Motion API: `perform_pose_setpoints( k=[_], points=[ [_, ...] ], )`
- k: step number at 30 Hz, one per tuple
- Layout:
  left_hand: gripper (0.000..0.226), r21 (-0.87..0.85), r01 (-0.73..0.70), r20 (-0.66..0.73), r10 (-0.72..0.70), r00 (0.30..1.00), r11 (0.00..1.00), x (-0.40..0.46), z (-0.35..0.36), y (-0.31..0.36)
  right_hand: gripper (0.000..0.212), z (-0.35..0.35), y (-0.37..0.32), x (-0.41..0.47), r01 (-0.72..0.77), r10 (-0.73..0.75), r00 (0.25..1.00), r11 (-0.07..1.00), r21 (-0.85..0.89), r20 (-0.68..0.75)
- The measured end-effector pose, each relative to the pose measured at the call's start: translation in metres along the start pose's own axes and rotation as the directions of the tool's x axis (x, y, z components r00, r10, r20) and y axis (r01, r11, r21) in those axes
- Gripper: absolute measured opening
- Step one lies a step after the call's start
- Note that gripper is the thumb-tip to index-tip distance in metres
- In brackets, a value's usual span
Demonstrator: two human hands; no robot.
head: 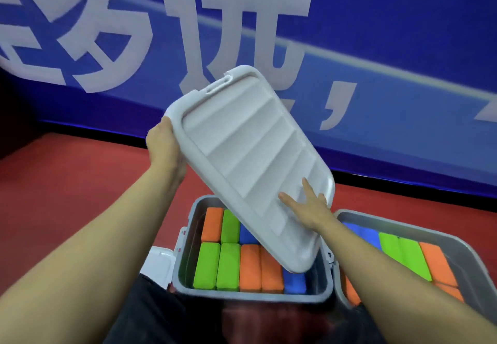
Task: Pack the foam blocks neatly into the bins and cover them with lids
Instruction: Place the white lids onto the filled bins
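**Lid held skewed over the near bin; its long axis is not yet square to the rim**

Nearest to me, my forearms are reaching out over my dark-trousered lap, and the near bin (188, 239) is standing just beyond it, filled with foam blocks (228, 265) in orange, green and blue, lying side by side in two rows. A second bin (457, 239) is standing touching or just beside it to the right, likewise filled and uncovered.

I am holding the lid (250, 161) in the air above the near bin, tilted steeply, its underside or ribbed face towards me. My left hand (164, 147) is gripping the upper left edge, fingers wrapped behind the rim and out of sight. My right hand (306, 206) is lying flat against the lower right part of the face, fingers spread and straight, thumb out.

The lid's long axis is running diagonally from upper left to lower right, its lowest corner hanging over the blue blocks at the bin's right end. In my judgement the lid needs turning and levelling until its long edges match the bin's. A further white lid (158, 263) is lying on the red floor (67, 182) left of the bin.
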State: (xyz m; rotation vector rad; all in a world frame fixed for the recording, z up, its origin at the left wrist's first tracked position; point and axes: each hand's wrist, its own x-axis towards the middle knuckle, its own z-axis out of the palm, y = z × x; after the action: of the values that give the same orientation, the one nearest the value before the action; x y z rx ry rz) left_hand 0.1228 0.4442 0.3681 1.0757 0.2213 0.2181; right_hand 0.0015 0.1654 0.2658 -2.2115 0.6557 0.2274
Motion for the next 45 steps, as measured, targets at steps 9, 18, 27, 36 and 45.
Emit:
perform_pose_setpoints(
  k=[9, 18, 27, 36, 45],
  points=[
    [0.023, -0.182, 0.222, -0.174, -0.253, 0.952, 0.958, 0.010, -0.081, -0.105, 0.134, 0.029, 0.091, 0.040, -0.296, 0.335, 0.937, 0.913, 0.280, -0.102],
    [0.032, 0.296, 0.424, -0.153, -0.396, 0.905, 0.856, 0.032, -0.153, -0.161, 0.143, 0.062, 0.153, 0.080, -0.336, 0.340, 0.930, 0.940, 0.055, -0.137],
    [0.016, 0.898, 0.330, -0.207, -0.384, 0.900, 0.291, 0.018, -0.206, -0.218, 0.147, 0.090, 0.192, 0.100, -0.314, 0.302, 0.943, 0.947, -0.074, -0.140],
    [0.028, 0.969, 0.245, -0.203, -0.490, 0.848, 0.021, 0.023, -0.234, -0.248, 0.139, 0.107, 0.200, 0.115, -0.164, 0.162, 0.986, 0.986, -0.040, -0.036],
    [0.029, 0.934, 0.347, -0.266, -0.487, 0.832, 0.082, 0.037, -0.224, -0.270, 0.139, 0.112, 0.210, 0.139, -0.231, 0.238, 0.971, 0.964, -0.129, 0.038]
  ],
)
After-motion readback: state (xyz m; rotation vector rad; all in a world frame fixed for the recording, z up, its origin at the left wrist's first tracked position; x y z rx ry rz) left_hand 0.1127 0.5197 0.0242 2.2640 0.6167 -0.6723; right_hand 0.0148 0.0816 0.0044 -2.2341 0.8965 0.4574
